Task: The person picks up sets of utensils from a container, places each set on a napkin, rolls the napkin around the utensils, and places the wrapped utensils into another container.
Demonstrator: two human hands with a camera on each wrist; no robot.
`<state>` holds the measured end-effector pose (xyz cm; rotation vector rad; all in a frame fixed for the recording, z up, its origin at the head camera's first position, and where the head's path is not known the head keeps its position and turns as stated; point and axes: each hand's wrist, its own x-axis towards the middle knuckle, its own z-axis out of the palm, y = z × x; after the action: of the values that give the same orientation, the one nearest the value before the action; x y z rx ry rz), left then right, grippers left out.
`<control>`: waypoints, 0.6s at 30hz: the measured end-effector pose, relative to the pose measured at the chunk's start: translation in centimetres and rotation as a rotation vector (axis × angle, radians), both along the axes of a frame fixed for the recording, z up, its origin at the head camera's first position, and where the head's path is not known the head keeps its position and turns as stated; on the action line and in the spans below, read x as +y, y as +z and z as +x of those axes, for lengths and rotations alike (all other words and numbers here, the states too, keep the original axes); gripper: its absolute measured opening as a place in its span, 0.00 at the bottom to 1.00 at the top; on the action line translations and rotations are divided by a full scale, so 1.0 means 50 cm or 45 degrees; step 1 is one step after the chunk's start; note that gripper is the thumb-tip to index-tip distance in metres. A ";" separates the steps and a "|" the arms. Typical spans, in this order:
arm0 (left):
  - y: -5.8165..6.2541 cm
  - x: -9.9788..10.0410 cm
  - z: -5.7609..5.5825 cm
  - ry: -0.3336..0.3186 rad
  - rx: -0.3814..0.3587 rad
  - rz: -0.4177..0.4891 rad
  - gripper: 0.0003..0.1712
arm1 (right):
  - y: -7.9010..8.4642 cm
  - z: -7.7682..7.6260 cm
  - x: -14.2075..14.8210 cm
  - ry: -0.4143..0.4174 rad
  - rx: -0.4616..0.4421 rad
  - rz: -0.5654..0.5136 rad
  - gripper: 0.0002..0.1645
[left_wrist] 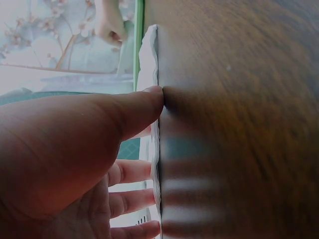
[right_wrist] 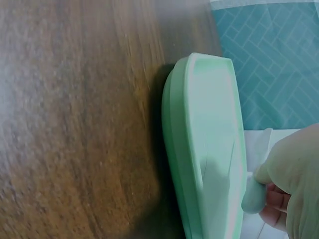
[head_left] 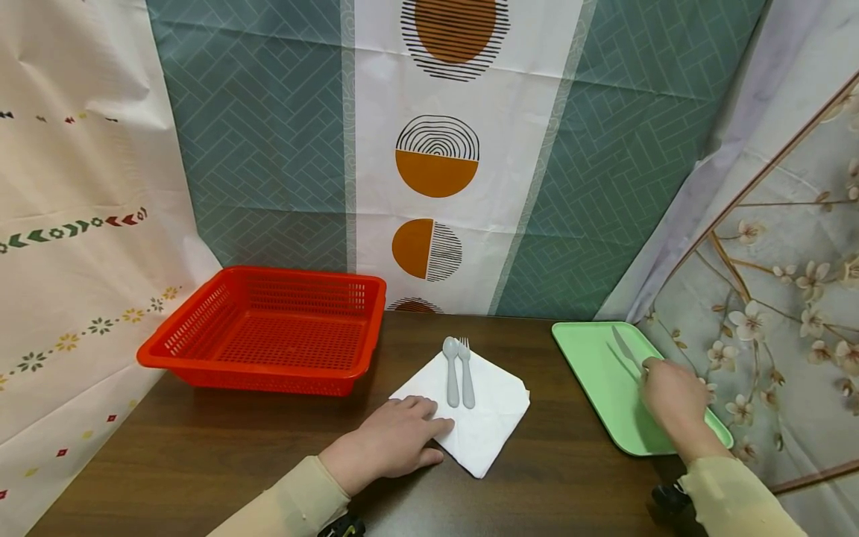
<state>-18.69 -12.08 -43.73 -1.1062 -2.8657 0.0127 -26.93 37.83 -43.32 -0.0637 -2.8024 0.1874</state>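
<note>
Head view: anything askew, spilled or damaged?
No spill or damage visible. One slight oddity: the white napkin lies cornerwise, like a diamond, so the spoon and fork on it don't line up with its edges. Could well be deliberate.

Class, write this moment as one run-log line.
left hand: touches white napkin | right hand: holds knife above green tray | spoon, fork: on napkin
</note>
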 end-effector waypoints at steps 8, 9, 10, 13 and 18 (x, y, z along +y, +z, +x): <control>-0.003 0.000 -0.002 0.002 -0.004 0.006 0.27 | 0.008 -0.002 -0.025 0.036 0.044 -0.007 0.14; -0.003 0.000 -0.002 0.003 -0.008 0.006 0.27 | 0.008 -0.002 -0.029 0.049 0.060 -0.010 0.13; -0.003 0.000 -0.002 0.003 -0.010 0.005 0.27 | 0.009 -0.002 -0.032 0.056 0.070 -0.013 0.13; -0.003 0.000 -0.002 0.000 -0.006 0.001 0.27 | 0.007 -0.002 -0.042 0.064 0.078 -0.021 0.14; -0.002 0.000 -0.002 -0.005 -0.002 0.001 0.26 | 0.006 0.000 -0.060 0.080 0.082 -0.023 0.14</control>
<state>-18.81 -12.07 -43.83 -1.1119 -2.8649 0.0101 -26.93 34.83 -43.01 0.0263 -2.7403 0.2261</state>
